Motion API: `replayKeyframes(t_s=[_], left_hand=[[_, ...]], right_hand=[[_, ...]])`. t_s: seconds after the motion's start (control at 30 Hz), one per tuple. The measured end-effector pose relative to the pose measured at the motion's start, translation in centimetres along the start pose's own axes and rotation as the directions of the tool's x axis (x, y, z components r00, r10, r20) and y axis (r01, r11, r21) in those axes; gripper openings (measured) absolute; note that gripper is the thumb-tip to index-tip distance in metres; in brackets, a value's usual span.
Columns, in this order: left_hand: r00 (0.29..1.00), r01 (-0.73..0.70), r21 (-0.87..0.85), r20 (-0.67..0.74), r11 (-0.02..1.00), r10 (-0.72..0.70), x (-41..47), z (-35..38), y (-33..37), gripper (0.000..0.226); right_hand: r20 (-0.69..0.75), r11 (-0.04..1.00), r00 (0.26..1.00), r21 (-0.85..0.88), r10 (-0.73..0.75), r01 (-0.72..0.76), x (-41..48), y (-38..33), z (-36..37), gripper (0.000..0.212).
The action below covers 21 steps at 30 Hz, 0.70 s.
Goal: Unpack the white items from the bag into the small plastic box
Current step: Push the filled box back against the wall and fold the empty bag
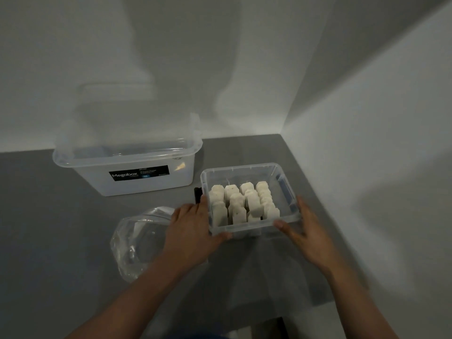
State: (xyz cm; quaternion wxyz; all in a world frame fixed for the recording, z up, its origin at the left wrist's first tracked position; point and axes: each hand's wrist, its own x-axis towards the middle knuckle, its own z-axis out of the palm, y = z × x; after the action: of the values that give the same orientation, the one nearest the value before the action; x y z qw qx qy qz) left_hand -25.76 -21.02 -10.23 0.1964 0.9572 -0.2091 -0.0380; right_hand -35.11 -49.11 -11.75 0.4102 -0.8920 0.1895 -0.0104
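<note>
A small clear plastic box [281,177] stands on the grey table [61,228] near the right wall. Several white blocks [241,203] stand in rows inside it. My left hand [193,231] holds the box's near left corner, thumb along the front wall and fingers up its left side. My right hand [303,231] lies against the near right corner with straight fingers and its thumb on the front rim. A crumpled clear plastic bag [137,243] lies on the table left of the box, partly under my left forearm; nothing white shows in it.
A larger translucent box [127,165] labelled Megabox, with a lid on, stands at the back left. A small black object [197,193] sits just behind the small box's left side. White walls close the back and right of the table.
</note>
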Motion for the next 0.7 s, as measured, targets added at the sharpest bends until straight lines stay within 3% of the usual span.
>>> replayKeyframes(t_s=[0.33,0.47,0.7], left_hand=[[0.996,0.089,-0.254,0.050,0.963,-0.079,5.7,1.9,0.0,0.102],[0.993,0.121,-0.484,0.056,0.867,-0.107,9.4,1.1,0.9,0.087],[0.964,0.216,-0.514,-0.020,0.830,-0.264,15.5,2.3,1.2,0.085]], right_hand=[[0.014,0.989,0.997,0.128,-0.070,0.067,7.0,0.3,-1.0,0.099],[0.000,0.991,0.995,0.085,-0.099,0.099,11.2,-0.7,-1.3,0.102],[0.014,0.991,0.993,0.059,-0.117,0.116,18.6,-3.1,-1.8,0.100]])
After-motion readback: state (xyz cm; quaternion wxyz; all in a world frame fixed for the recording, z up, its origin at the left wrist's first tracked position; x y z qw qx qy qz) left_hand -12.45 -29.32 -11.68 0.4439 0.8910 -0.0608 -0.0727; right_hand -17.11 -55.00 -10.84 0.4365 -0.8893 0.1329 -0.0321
